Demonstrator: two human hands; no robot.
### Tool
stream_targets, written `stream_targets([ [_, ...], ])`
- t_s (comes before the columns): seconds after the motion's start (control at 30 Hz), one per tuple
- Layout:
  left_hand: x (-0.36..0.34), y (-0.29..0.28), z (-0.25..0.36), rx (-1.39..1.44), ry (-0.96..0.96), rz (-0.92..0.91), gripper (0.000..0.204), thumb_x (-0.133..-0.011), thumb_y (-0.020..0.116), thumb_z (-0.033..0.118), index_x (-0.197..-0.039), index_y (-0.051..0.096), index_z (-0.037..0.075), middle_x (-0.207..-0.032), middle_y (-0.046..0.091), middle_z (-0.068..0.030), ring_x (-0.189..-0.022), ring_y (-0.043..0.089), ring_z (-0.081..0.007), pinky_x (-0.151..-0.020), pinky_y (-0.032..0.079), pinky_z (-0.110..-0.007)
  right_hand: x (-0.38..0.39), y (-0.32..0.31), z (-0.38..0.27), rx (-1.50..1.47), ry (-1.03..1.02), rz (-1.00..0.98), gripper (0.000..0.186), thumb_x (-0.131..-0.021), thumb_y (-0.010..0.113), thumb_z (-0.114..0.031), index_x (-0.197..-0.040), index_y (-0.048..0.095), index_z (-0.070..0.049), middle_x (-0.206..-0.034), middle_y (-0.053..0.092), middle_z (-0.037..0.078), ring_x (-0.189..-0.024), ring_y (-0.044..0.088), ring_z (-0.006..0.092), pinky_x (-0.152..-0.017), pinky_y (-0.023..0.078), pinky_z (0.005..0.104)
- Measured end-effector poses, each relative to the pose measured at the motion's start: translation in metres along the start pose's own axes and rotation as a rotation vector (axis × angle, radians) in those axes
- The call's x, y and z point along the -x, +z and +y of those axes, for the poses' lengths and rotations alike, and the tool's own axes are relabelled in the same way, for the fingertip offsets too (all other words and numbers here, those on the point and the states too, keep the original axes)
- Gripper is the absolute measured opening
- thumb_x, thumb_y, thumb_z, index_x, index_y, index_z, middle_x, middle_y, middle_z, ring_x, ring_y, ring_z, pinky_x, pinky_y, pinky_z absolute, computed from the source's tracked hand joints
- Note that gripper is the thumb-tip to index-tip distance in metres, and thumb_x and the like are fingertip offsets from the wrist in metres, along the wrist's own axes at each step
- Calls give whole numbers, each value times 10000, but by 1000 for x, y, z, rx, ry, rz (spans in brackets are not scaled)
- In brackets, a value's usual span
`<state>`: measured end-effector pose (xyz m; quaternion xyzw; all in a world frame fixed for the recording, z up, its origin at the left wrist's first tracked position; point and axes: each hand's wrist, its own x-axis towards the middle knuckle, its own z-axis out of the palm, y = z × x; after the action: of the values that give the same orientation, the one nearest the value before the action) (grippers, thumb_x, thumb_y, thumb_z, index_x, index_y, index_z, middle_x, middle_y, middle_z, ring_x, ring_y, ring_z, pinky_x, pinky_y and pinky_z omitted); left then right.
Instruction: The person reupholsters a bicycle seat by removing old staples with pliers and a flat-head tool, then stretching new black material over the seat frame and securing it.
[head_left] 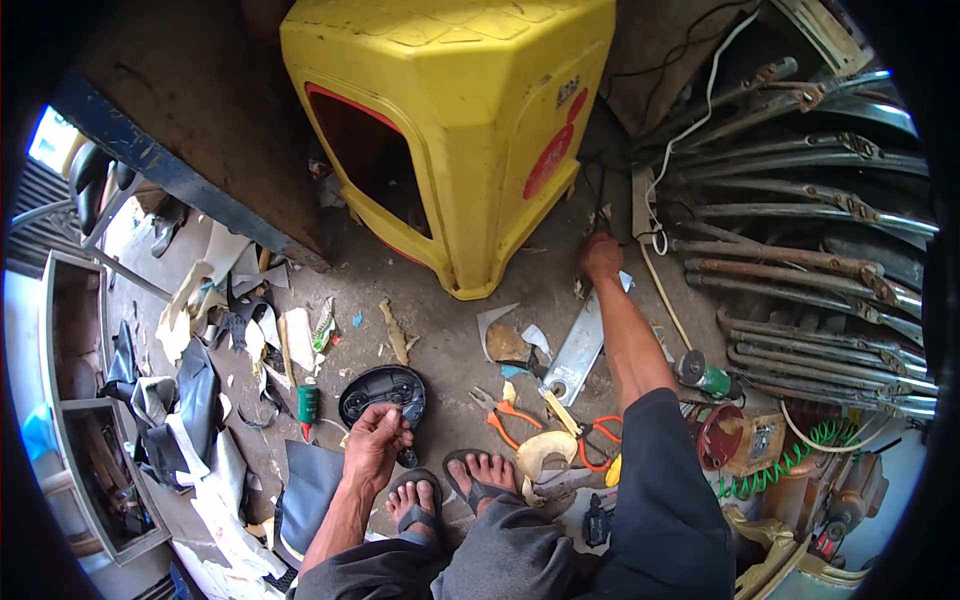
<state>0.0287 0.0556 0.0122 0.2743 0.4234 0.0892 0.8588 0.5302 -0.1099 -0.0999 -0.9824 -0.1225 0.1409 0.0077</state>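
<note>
My left hand (378, 440) is closed, its thumb and fingertips pressed together above a black plastic shell (385, 392), which looks like a bicycle saddle base. Whatever those fingertips hold, if anything, is too small to make out. My right arm stretches far forward, and my right hand (601, 257) is low near the floor, right of the yellow plastic stool (470, 130). Its fingers are hidden behind the back of the hand, beside a thin dark object. A flat metal bar (578, 345) lies by that forearm. Pliers (497, 412) and orange-handled scissors (598, 440) lie before my feet.
A green bottle (307, 404) stands left of the shell, among dark and pale material scraps (195, 400). Bent metal tubes (800, 250) are stacked on the right. An angle grinder (708, 376) and a green coiled hose (790, 460) lie below them. A blue-edged panel (190, 170) rises at left.
</note>
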Motion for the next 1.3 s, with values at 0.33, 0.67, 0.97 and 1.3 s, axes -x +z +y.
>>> stream_targets([
  [0.33,17,-7,13,-75,89,60,173,-944,722,115,-1084,653,41,-894,706,-84,-714,669,-158,-694,550,-277,86,-77,26,-832,138,-68,331,-859,583,-201,-1095,663,18,-758,645,109,-500,595,208,-470,470,352],
  [0.67,17,26,1,-157,36,-182,254,-908,754,89,-1118,628,23,-990,711,-115,-794,670,-186,-750,544,-314,285,-109,64,-1751,-291,-171,262,-908,554,-64,-1143,611,38,-865,641,60,-610,581,123,-528,485,299],
  [0.97,26,34,7,39,100,-298,217,-900,747,34,-1097,658,16,-980,720,-112,-893,691,-196,-791,571,-337,358,-118,-65,-1951,-554,-258,165,-998,542,22,-1153,505,-23,-1151,651,182,-1096,691,346,-952,603,465],
  [1.3,41,30,13,94,264,-297,212,-908,748,46,-1089,646,7,-965,720,-107,-868,693,-183,-799,572,-325,374,-107,-98,-2068,-546,-376,173,-1002,546,30,-1161,500,-20,-1116,652,161,-1096,687,356,-953,611,457],
])
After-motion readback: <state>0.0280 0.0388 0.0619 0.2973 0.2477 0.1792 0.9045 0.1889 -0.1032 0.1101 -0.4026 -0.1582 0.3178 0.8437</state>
